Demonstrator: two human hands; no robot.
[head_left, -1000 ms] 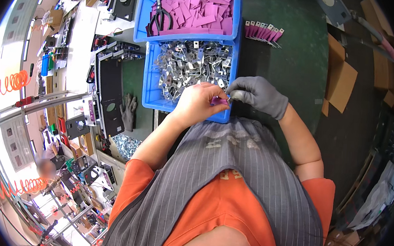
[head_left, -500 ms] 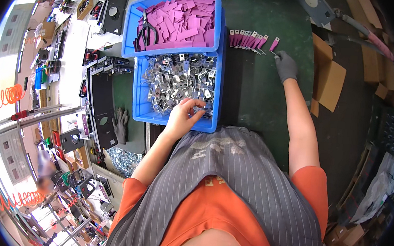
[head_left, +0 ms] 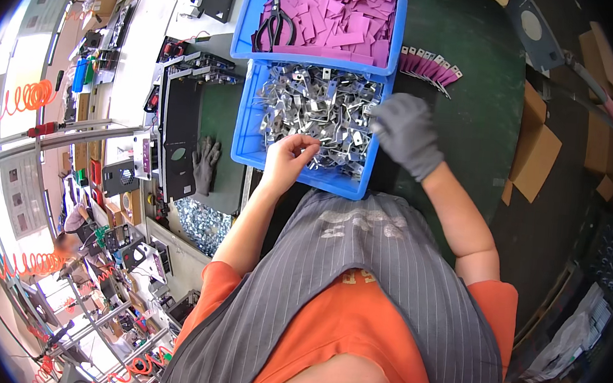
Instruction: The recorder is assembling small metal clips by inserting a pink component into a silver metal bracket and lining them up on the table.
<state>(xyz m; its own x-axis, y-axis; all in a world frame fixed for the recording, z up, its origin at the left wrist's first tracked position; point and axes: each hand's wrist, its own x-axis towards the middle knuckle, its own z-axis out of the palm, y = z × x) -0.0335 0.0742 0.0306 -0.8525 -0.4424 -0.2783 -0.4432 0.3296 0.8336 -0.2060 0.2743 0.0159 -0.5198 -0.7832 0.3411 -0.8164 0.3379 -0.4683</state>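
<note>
My bare left hand (head_left: 289, 160) is over the near part of a blue bin (head_left: 248, 133) full of small bent metal brackets (head_left: 316, 109). Its thumb and fingertips are drawn together in a pinch; whatever is between them is too small to make out. My right hand (head_left: 408, 135), in a grey glove, hovers at the bin's right edge with its fingers bent and slightly blurred, so its grip cannot be told. Beyond it, brackets with pink sleeves (head_left: 431, 68) lie side by side in a slanting row on the dark green table (head_left: 470, 31).
A second blue bin (head_left: 244, 21) behind holds flat pink pieces (head_left: 312, 30) and black-handled pliers (head_left: 276, 31). Left of the bins are a grey glove (head_left: 205, 165) and a black panel (head_left: 178, 134). Cardboard (head_left: 537, 148) stands past the table's right edge.
My right hand has left the sleeved bracket at the row's end and come back left to the bracket bin. My left hand stays over that bin. The whole view has shifted.
</note>
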